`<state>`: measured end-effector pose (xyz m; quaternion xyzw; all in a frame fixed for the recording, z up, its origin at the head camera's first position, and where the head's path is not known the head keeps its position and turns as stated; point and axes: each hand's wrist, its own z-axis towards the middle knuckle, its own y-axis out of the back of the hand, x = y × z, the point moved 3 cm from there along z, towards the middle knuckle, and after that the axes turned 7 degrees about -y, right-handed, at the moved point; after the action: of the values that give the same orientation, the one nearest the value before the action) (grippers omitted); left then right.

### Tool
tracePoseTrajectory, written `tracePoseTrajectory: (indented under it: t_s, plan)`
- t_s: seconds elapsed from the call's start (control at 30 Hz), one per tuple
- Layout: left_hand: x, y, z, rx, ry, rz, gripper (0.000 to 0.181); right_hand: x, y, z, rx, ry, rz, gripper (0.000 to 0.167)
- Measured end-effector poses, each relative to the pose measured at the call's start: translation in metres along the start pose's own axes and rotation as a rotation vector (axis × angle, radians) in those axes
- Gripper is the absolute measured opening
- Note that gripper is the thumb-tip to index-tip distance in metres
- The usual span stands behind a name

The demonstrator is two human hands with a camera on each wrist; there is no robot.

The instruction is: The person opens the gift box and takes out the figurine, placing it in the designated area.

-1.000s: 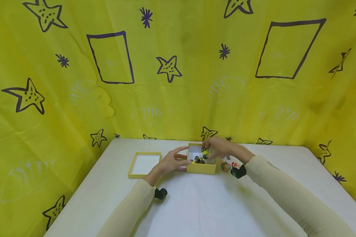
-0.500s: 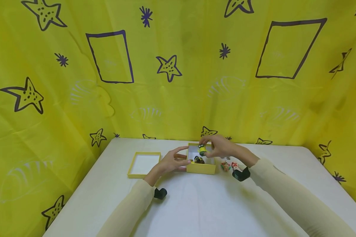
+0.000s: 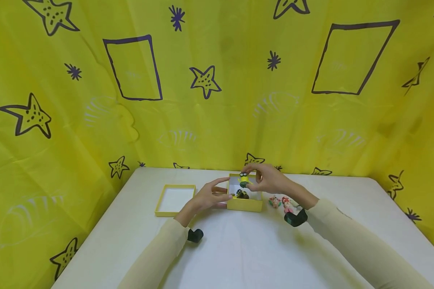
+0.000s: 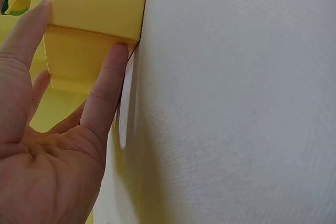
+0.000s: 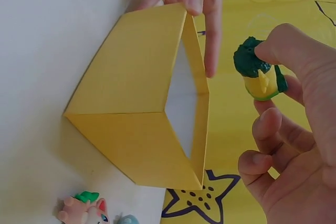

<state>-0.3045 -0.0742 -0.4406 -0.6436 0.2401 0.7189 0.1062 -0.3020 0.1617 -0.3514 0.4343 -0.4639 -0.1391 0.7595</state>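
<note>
My right hand (image 3: pixel 271 179) pinches a yellow toy figurine (image 3: pixel 244 180) with goggle-like eyes and a dark green lower part, just over the open yellow box (image 3: pixel 244 205). In the right wrist view, the thumb lies on the green end of this figurine (image 5: pixel 262 85), with fingertips beneath it. My left hand (image 3: pixel 207 196) touches the box's left side. Its fingers and thumb look mostly straight against the cardboard in the left wrist view, where the palm (image 4: pixel 52 166) faces the camera. Inside the box lies a dark and yellow cluster of small figures (image 3: pixel 242 194), partly hidden by the front wall.
Left of the box lies a shallow yellow lid (image 3: pixel 166 214), white inside up. Right of it, near my right wrist, are small figurines: a multicoloured one (image 3: pixel 275 202) and a red and pink one (image 3: pixel 287 204). A yellow patterned curtain (image 3: pixel 217 120) hangs behind the white table (image 3: pixel 224 257).
My right hand has raised the yellow figurine from inside the box and shifted it slightly left, its face turning into view. The left hand has stayed at the box's side.
</note>
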Motion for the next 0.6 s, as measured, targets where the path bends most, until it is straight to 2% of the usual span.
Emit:
tracePoseTrajectory:
  t_s: [0.37,0.6]
  plan:
    - [0.0005,-0.0007,-0.0002,0.002,-0.001,-0.010,0.076,-0.0050,-0.0038,-0.0057,-0.032,-0.042,0.052,0.045]
    - [0.0002,0.0000,0.0006,0.002,0.001,0.028,0.075,-0.0055,-0.0030,-0.0094,-0.047,-0.050,0.053,0.044]
